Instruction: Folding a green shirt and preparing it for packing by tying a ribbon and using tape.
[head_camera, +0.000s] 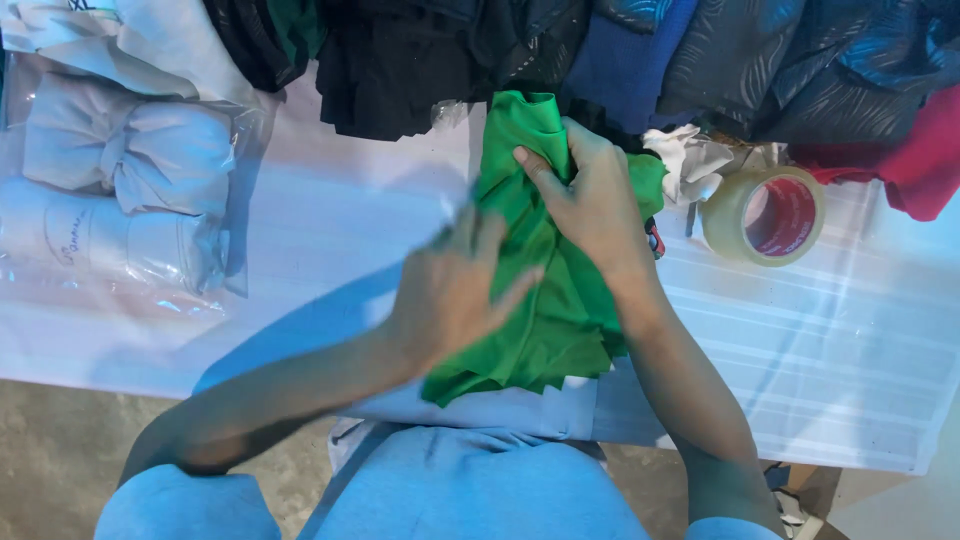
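A person's right hand (590, 195) closes its grip on the top of a green garment (545, 290) lying partly folded on the white worktop (330, 210), while the left hand (455, 290), blurred, fingers spread and holding nothing, rests on the cloth beside bagged white clothes (120, 190) and a tape roll (765, 215).

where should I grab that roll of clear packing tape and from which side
Grip the roll of clear packing tape across its outer rim from above. It lies tilted on the white table, its red core opening up toward the camera; its near side is free, with crumpled white paper beside it.
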